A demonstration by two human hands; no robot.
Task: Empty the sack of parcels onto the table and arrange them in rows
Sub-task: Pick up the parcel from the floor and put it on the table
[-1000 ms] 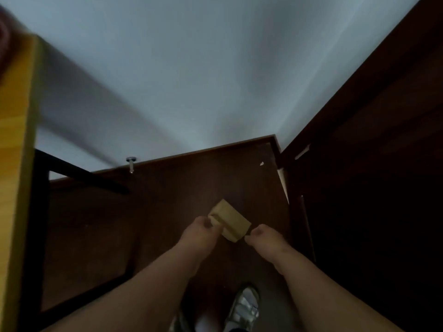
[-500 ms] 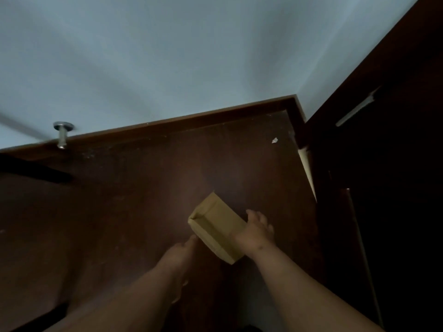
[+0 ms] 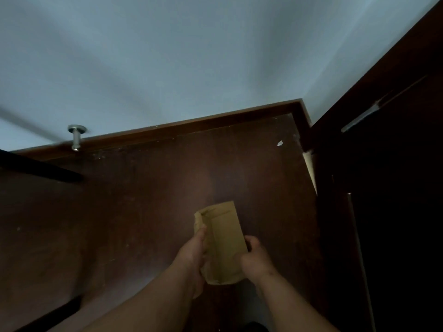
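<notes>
A brown cardboard parcel (image 3: 223,238) is held above the dark wooden floor (image 3: 143,212), low in the middle of the view. My left hand (image 3: 191,257) grips its left side, with the thumb lying along the left edge. My right hand (image 3: 256,259) grips its lower right corner with curled fingers. The parcel's long side points away from me. No sack and no table top are in view.
A pale wall (image 3: 191,56) rises behind the floor, edged by a brown skirting board (image 3: 215,121). A metal door stop (image 3: 76,136) sticks out at the left. A dark wooden door (image 3: 388,188) fills the right side. Black table-frame bars (image 3: 40,170) cross the left.
The parcel has turned from a slanted pose to lengthwise away from me. My left hand, which was off it half a second ago, now grips its left side. The view has tilted down slightly.
</notes>
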